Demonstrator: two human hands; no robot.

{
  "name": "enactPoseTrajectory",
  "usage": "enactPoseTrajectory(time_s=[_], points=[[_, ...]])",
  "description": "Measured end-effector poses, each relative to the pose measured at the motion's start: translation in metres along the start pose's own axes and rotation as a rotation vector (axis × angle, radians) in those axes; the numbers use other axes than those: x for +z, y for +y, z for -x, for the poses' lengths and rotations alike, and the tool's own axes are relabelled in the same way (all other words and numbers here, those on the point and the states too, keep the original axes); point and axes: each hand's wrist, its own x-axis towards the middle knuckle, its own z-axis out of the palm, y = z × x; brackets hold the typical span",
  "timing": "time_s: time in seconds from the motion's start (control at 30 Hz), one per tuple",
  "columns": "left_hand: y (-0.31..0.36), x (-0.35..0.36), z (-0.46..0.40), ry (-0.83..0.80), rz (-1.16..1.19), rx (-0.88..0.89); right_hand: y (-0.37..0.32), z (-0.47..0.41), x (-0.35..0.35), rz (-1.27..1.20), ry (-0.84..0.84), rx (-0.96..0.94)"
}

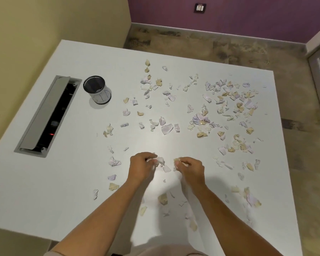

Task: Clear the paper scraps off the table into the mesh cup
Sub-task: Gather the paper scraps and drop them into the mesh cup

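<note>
Many torn paper scraps (227, 108), white, lilac and tan, lie scattered over the white table (72, 191), densest at the right. The black mesh cup (97, 92) stands upright at the table's left, far from both hands. My left hand (142, 166) grips a crumpled white scrap (160, 160) near the table's middle front. Just to its right, my right hand (190, 168) pinches a small tan and white scrap (176, 160). Another white scrap (167, 169) lies between the hands.
A long grey cable hatch (46, 115) with its lid open is set into the table at the far left, beside the cup. Beyond the table's far and right edges is the mottled floor (229, 48). A yellow wall stands at the left.
</note>
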Motion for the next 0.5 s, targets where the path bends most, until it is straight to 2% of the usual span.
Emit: enactPoseTrajectory(time_s=[0.17,0.5], points=[[-0.002,-0.037,-0.017,0.010,0.200,-0.096,-0.029,-0.001,0.034,-0.524,-0.065,0.162],[-0.004,-0.151,-0.088,0.098,0.399,-0.069,-0.128,-0.024,0.153,-0.832,-0.161,0.160]])
